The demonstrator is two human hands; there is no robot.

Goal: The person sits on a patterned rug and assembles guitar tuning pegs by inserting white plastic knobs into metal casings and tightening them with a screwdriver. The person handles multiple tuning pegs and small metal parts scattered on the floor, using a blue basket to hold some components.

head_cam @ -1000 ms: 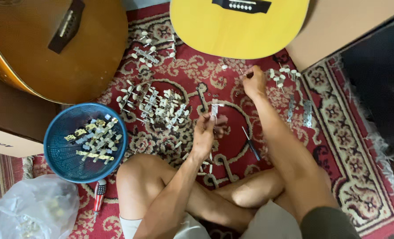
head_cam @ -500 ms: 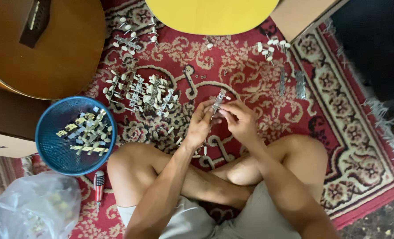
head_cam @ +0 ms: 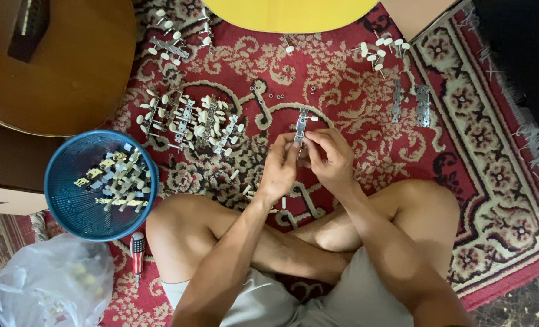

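Since half a second ago our hands have barely shifted: both were already together over the rug, and now they sit a touch closer, with the metal piece standing more upright between them. We hold a guitar tuner strip (head_cam: 301, 126), a slim silvery plate with a small white knob showing at its right side, near the middle of the view. Our left hand (head_cam: 279, 169) pinches its lower end with fingers closed on it, and our right hand (head_cam: 330, 158) grips the same end from the other side, fingertips clamped against the metal. We sit cross-legged on a red patterned rug (head_cam: 493, 200).

At ten o'clock from the hands lies a pile of tuner strips with cream knobs (head_cam: 187, 121). At nine o'clock stands a blue plastic basket (head_cam: 69, 206) holding more parts. Two bare metal plates (head_cam: 410, 104) lie at two o'clock, a brown guitar body (head_cam: 69, 72) at eleven, a yellow one (head_cam: 293, 13) at twelve.
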